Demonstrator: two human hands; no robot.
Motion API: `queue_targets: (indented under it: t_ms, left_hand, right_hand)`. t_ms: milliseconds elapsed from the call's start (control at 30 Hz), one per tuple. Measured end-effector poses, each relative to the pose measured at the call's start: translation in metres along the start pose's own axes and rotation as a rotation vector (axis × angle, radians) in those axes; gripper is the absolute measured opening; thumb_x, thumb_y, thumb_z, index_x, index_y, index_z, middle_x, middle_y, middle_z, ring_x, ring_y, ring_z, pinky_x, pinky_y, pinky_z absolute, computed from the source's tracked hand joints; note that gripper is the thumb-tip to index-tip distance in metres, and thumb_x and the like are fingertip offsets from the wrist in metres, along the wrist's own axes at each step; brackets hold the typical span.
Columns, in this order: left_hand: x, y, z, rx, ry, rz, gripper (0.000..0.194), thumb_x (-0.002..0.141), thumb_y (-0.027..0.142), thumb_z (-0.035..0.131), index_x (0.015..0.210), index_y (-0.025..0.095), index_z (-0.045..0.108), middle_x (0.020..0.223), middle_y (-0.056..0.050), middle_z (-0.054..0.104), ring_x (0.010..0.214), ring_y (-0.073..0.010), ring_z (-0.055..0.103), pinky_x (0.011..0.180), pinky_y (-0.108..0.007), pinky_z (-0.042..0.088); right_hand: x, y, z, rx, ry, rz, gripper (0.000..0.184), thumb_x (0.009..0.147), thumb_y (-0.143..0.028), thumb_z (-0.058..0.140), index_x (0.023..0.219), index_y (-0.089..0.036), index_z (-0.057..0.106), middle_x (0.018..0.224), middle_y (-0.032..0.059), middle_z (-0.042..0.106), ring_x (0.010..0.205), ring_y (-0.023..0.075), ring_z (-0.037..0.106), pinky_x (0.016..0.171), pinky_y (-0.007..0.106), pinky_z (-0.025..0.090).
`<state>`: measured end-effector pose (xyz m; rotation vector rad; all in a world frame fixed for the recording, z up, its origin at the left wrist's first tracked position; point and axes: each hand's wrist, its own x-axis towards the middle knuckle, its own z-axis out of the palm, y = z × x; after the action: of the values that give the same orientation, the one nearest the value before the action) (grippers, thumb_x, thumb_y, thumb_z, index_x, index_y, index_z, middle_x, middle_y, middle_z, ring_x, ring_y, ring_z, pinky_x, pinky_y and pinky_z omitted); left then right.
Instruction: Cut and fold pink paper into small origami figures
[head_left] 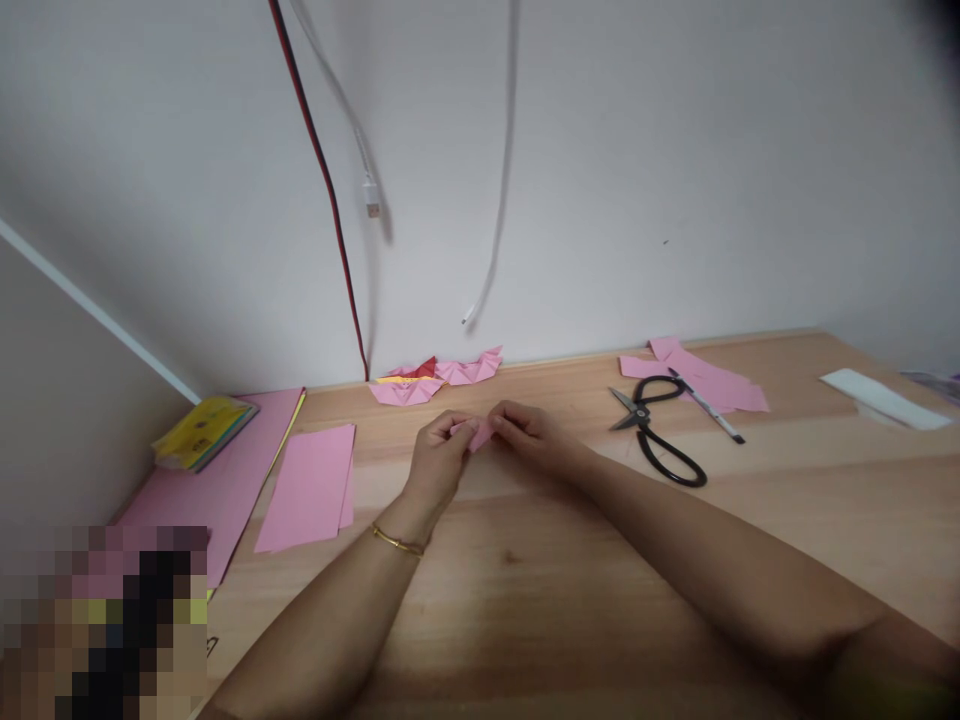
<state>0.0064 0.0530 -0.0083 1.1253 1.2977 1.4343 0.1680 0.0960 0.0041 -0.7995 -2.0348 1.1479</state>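
Observation:
My left hand [439,455] and my right hand [536,435] meet over the middle of the wooden table [525,600]. Both pinch a small folded piece of pink paper [480,433] between their fingertips, just above the tabletop. A thin gold bangle [397,541] circles my left wrist. Most of the paper is hidden by my fingers.
Pink sheets [309,487] lie left of my hands, beside a larger pink sheet [225,480] with a yellow booklet [201,430]. Folded pink and red paper pieces [442,377] sit by the wall. Black scissors [656,435], a pen [709,407] and pink scraps [705,380] lie right. Cables [330,190] hang down the wall.

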Motion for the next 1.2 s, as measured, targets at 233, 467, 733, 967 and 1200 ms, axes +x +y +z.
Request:
queue_targets:
  t_ms: [233,467,733,967,1200]
  left_hand:
    - [0.000,0.004,-0.001,0.031,-0.147,0.041,0.018,0.077,0.032,0.063,0.077,0.016,0.070,0.072,-0.002,0.061,0.073,-0.0134,0.054,0.073,-0.026,0.042]
    - [0.004,-0.004,-0.001,-0.100,-0.070,-0.034,0.022,0.074,0.034,0.065,0.086,0.016,0.070,0.078,-0.004,0.066,0.072,-0.0137,0.057,0.069,-0.026,0.044]
    - [0.000,0.004,0.000,0.111,-0.137,0.064,0.019,0.077,0.033,0.062,0.070,0.016,0.066,0.069,-0.002,0.062,0.068,-0.0130,0.054,0.066,-0.024,0.042]
    - [-0.002,0.011,-0.001,0.214,-0.125,0.037,0.021,0.076,0.034,0.061,0.069,0.016,0.067,0.064,-0.001,0.061,0.063,-0.0130,0.052,0.060,-0.024,0.039]
    - [-0.004,0.011,-0.001,0.094,-0.209,-0.039,0.024,0.076,0.038,0.062,0.069,0.016,0.065,0.061,0.000,0.058,0.056,-0.0107,0.048,0.054,-0.023,0.036]
  right_hand:
    - [-0.001,0.001,0.002,-0.013,0.038,0.019,0.031,0.089,-0.043,0.046,0.080,-0.017,0.060,0.073,0.0015,0.059,0.069,0.0130,0.050,0.063,0.025,0.039]
    - [0.000,0.004,0.004,-0.020,0.102,0.037,0.030,0.088,-0.044,0.047,0.080,-0.017,0.059,0.072,0.0014,0.058,0.068,0.0128,0.051,0.062,0.025,0.040]
    - [0.000,0.003,0.002,-0.048,0.141,-0.028,0.016,0.085,-0.031,0.053,0.090,-0.017,0.059,0.083,0.0048,0.062,0.076,0.0153,0.056,0.068,0.028,0.044]
    - [-0.001,0.001,0.002,0.025,0.080,-0.001,0.019,0.086,-0.036,0.052,0.085,-0.018,0.057,0.076,0.0020,0.061,0.071,0.0142,0.054,0.063,0.026,0.042]
    - [-0.001,-0.004,-0.001,-0.001,0.035,-0.006,0.021,0.087,-0.037,0.050,0.078,-0.018,0.052,0.070,-0.0004,0.053,0.066,0.0123,0.047,0.060,0.024,0.037]
